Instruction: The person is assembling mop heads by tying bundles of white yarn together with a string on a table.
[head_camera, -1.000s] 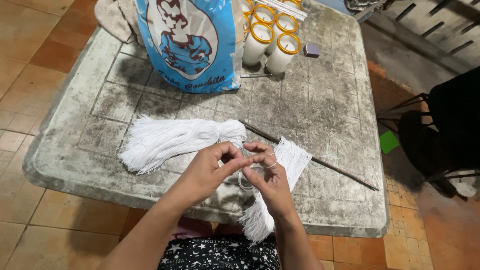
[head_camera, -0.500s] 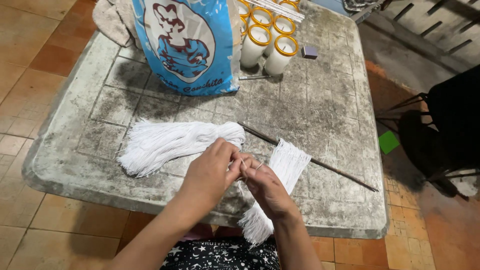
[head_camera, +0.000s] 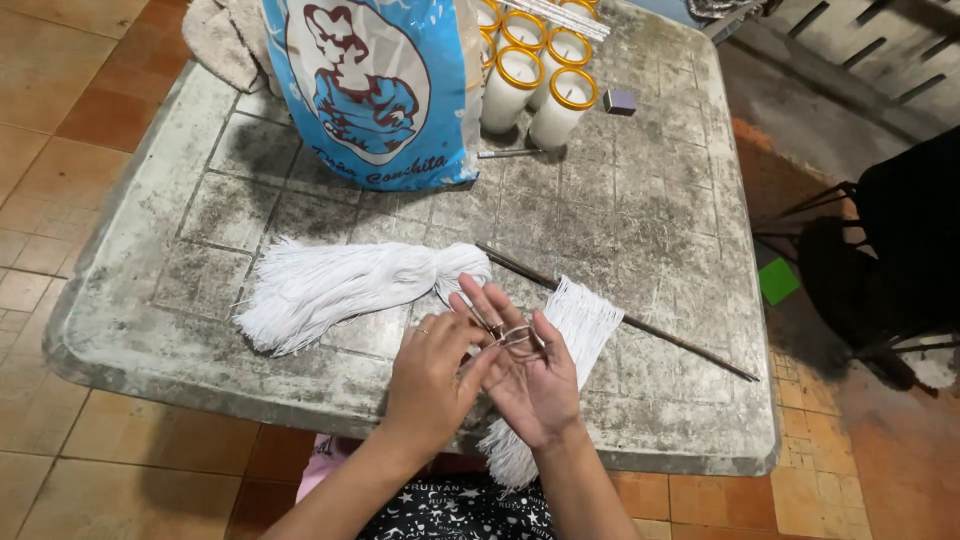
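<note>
My left hand (head_camera: 432, 372) and my right hand (head_camera: 532, 385) meet over the table's near edge. Between them is a small metal piece with wire loops (head_camera: 512, 336). It lies across the fingers of my upturned right hand, and my left fingertips pinch it. Under my right hand a narrow bundle of white strings (head_camera: 583, 322) hangs over the table's edge. A larger bundle of white strings (head_camera: 340, 288) lies just left of my hands.
The worn stone table (head_camera: 650, 210) carries a blue and white bag (head_camera: 375, 85) at the back and several white candles with yellow rims (head_camera: 545, 95). A thin dark rod (head_camera: 660, 335) lies slanted beside the strings. A black chair (head_camera: 900, 250) stands to the right on the tiled floor.
My hands were closed together over the narrow bundle. Now my right hand has turned palm up with its fingers stretched out, and the metal piece shows between the hands.
</note>
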